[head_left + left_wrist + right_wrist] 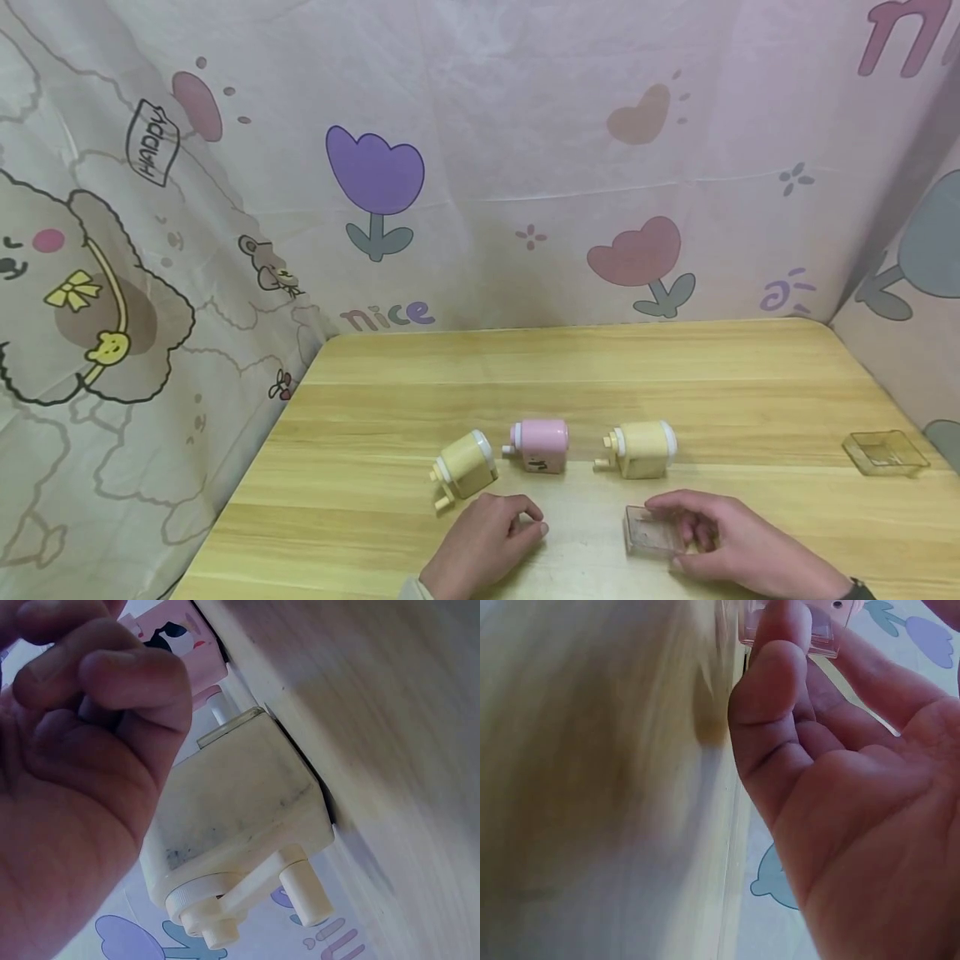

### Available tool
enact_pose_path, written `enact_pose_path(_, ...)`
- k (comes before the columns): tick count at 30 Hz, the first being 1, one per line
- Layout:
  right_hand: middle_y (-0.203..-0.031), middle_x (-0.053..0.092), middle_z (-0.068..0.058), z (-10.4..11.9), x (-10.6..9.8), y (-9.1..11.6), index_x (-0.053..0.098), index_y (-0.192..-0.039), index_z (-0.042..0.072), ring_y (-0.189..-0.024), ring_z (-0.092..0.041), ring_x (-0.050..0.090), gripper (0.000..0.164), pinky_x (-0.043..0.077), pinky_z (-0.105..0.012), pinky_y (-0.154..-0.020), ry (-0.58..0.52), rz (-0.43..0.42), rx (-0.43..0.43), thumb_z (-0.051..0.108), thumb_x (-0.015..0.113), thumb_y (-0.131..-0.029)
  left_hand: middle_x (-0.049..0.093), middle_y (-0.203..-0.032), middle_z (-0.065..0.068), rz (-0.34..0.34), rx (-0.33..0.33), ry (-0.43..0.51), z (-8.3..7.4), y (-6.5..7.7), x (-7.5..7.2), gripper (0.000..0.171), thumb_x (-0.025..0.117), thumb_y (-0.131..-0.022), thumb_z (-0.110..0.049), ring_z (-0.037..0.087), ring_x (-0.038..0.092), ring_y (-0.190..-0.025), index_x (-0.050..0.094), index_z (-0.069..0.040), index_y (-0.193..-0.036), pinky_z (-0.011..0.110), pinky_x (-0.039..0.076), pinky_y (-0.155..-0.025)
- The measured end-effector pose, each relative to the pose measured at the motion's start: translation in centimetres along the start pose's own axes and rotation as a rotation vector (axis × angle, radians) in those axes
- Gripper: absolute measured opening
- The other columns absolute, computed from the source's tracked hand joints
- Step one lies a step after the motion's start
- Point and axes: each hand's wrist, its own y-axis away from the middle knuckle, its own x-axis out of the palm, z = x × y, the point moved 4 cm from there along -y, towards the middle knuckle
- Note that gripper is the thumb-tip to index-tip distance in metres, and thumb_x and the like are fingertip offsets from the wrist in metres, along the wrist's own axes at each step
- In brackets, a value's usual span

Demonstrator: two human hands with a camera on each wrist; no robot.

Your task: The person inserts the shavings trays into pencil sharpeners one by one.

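My right hand (716, 533) holds a small clear drawer (647, 533) close over the table, index finger along its far edge and thumb at its near right corner. In the right wrist view, curled fingers partly cover the drawer (823, 643). My left hand (487, 537) rests by the table with loosely bent fingers and nothing in them. Just beyond it stands a yellow crank pencil sharpener (467, 465), its handle toward the left; the left wrist view shows this sharpener (236, 802) up close. A pink sharpener (544, 446) stands in the middle, and another yellow sharpener (647, 450) right of it.
A yellowish see-through drawer (887, 442) lies near the table's right edge. The wooden table (570, 367) meets a printed cloth (510, 167) at the back, and cloth hangs along both sides too.
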Motion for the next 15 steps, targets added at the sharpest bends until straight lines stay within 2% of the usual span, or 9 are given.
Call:
enact_pose_path(7, -0.094, 0.059, 0.001, -0.14, 0.1, 0.02, 0.057, -0.128, 0.016, -0.08, -0.013, 0.054, 0.051, 0.046, -0.027, -0.061, 0.005, -0.016, -0.027, 0.016, 0.074, -0.08, 0.043, -0.055, -0.017, -0.005, 0.01, -0.003, -0.01, -0.13, 0.1, 0.022, 0.059, -0.092, -0.037, -0.001, 0.036, -0.047, 0.07, -0.018, -0.093, 0.02, 0.035, -0.045)
enact_pose_path(10, -0.1, 0.06, 0.0, -0.28, 0.14, 0.04, 0.056, -0.128, 0.014, -0.081, -0.014, 0.055, 0.051, 0.047, -0.027, -0.061, 0.005, -0.014, -0.044, 0.015, 0.074, -0.08, 0.042, -0.056, -0.017, -0.04, 0.025, -0.023, -0.16, -0.34, -0.08, 0.022, 0.059, -0.092, -0.036, -0.001, 0.038, -0.05, 0.07, -0.017, -0.096, 0.019, 0.038, -0.051)
enact_pose_path(12, -0.103, 0.061, -0.001, -0.37, 0.15, 0.01, 0.056, -0.128, 0.014, -0.081, -0.014, 0.055, 0.052, 0.047, -0.027, -0.062, 0.005, -0.013, -0.042, 0.015, 0.074, -0.08, 0.045, -0.063, -0.017, -0.078, 0.029, -0.037, -0.31, -0.51, -0.26, 0.024, 0.06, -0.091, -0.036, -0.001, 0.04, -0.056, 0.069, -0.016, -0.101, 0.019, 0.04, -0.058)
enact_pose_path(15, -0.108, 0.061, -0.002, -0.46, 0.24, -0.09, 0.056, -0.129, 0.014, -0.082, -0.014, 0.055, 0.052, 0.047, -0.027, -0.063, -0.012, -0.007, -0.039, 0.016, 0.074, -0.081, 0.053, -0.084, -0.013, -0.144, 0.026, -0.049, -0.6, -0.67, -0.53, 0.03, 0.061, -0.09, -0.036, -0.001, 0.043, -0.067, 0.064, -0.016, -0.113, 0.02, 0.042, -0.065)
